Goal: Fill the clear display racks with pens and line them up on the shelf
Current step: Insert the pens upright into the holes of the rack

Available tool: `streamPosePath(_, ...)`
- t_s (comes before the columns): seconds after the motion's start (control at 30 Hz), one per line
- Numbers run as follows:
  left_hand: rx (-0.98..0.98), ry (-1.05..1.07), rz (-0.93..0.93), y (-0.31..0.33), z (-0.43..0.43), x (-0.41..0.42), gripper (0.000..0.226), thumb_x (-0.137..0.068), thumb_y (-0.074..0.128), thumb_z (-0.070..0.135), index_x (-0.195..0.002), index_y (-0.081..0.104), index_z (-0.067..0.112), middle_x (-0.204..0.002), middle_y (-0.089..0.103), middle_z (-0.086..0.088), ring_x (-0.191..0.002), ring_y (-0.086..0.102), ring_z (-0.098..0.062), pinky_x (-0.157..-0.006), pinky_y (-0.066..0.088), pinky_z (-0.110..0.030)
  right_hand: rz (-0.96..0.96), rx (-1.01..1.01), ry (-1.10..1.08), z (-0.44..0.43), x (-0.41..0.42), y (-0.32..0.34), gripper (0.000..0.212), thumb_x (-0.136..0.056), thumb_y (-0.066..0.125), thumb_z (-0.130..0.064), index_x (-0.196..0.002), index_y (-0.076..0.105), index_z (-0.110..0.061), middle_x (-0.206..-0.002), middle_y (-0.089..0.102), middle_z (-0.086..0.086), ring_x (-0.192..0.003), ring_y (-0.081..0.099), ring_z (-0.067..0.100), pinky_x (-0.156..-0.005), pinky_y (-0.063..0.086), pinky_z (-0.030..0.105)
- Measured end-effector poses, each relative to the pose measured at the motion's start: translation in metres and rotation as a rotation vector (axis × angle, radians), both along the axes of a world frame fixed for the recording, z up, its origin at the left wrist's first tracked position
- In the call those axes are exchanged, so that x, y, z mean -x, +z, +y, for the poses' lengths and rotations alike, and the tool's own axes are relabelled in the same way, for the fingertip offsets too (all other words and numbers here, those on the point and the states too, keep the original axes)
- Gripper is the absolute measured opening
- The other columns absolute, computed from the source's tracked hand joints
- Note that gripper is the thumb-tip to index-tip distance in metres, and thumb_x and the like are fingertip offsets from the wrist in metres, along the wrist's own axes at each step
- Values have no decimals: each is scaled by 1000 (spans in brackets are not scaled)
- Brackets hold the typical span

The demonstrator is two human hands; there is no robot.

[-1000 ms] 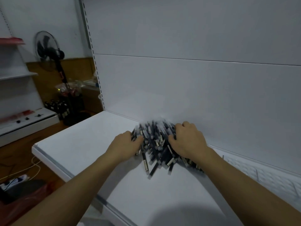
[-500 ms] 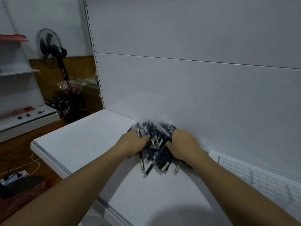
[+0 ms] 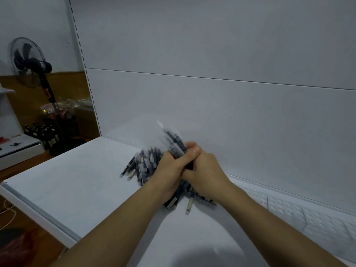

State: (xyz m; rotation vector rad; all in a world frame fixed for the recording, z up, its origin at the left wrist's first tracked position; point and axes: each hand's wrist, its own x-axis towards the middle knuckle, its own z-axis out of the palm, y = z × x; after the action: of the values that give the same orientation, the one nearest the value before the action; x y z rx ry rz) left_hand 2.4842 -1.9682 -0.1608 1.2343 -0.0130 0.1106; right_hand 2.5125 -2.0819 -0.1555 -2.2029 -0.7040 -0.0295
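A heap of dark pens with clear caps (image 3: 143, 164) lies on the white shelf (image 3: 77, 182) close to the back panel. My left hand (image 3: 169, 170) and my right hand (image 3: 202, 170) are pressed together over the heap. Both grip one bundle of pens (image 3: 173, 141) that sticks up and away from them, blurred by motion. More pens (image 3: 189, 204) poke out under my wrists. No clear display rack can be made out.
The white back panel (image 3: 212, 103) rises right behind the heap. A perforated white strip (image 3: 289, 209) runs along the shelf's back right. The shelf's front edge (image 3: 38, 214) runs at the left. A standing fan (image 3: 28, 58) and dark bottles (image 3: 44, 135) are beyond, at the left.
My hands, spread apart on the heap before, have closed together and lifted a bundle of pens out of it. The heap is pushed tighter.
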Motion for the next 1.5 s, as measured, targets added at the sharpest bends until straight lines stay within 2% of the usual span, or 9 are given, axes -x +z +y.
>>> streamPosePath(0.1, 131, -32, -10, -3, -8, 1, 24, -92, 64, 24, -107, 73, 7, -123, 71, -4, -121, 64, -16, -103, 48, -38, -59, 38, 14, -1, 10, 2, 48, -85, 69, -12, -127, 58, -31, -100, 71, -3, -87, 69, 13, -71, 59, 25)
streamPosePath(0.23, 180, -23, -21, -4, -4, 0, 39, -89, 61, 29, -117, 71, 3, -124, 71, -6, -123, 62, -14, -98, 51, -36, -10, 150, -28, -3, 11, 8, 19, -81, 74, -15, -80, 57, -24, -72, 62, -5, -61, 61, 9, -44, 40, 13)
streamPosePath(0.37, 211, 144, -60, 9, 25, -4, 34, -97, 58, 20, -67, 73, 14, -90, 75, -9, -95, 69, -25, -87, 55, -38, 117, 321, 28, -14, 8, -2, 9, -79, 78, -16, -76, 70, -16, -75, 72, 6, -72, 69, 22, -56, 53, 25)
streamPosePath(0.47, -102, 281, -183, 18, 58, 2, 20, -98, 62, 16, -78, 62, 15, -64, 60, -7, -60, 62, -24, -68, 53, -40, 121, 308, 1, -23, 6, -9, 8, -86, 73, -16, -92, 77, -12, -88, 77, 7, -86, 71, 20, -77, 58, 30)
streamPosePath(0.57, -611, 289, -272, 19, 86, 16, 11, -96, 65, 22, -89, 63, 14, -60, 61, -14, -54, 60, -28, -55, 52, -38, 106, 291, -17, -24, 5, -13, 11, -89, 71, -16, -97, 74, -9, -87, 75, 6, -84, 70, 20, -73, 56, 27)
streamPosePath(0.67, -752, 353, -237, 14, 117, 28, 21, -92, 69, 23, -78, 64, 9, -58, 63, -12, -52, 60, -22, -51, 53, -28, 92, 281, -28, -21, -1, -20, 7, -90, 69, -18, -96, 72, -17, -84, 72, -5, -80, 66, 10, -69, 53, 20)
streamPosePath(1.1, -721, 383, 8, -50, 141, 41, 29, -92, 69, 23, -72, 71, 2, -51, 62, -5, -46, 56, -18, -52, 47, -25, -11, 218, -85, -5, -16, -32, 15, -92, 63, -14, -87, 70, -26, -76, 66, -11, -72, 62, 6, -65, 50, 22)
streamPosePath(1.23, -672, 317, -13, -33, 133, 37, 11, -101, 57, 20, -99, 66, 15, -76, 73, -11, -62, 69, -28, -62, 60, -32, -87, 244, -11, 5, -12, -33, 14, -94, 61, -15, -90, 70, -24, -77, 68, -8, -72, 62, 8, -64, 48, 18)
streamPosePath(1.5, -556, 167, 470, -30, 131, 21, 24, -89, 75, 12, -95, 68, -11, -76, 73, -24, -73, 75, -37, -68, 63, -47, -141, 262, 1, 17, -4, -59, 12, -95, 60, -15, -94, 62, -27, -74, 63, -8, -69, 57, 6, -67, 52, 27)
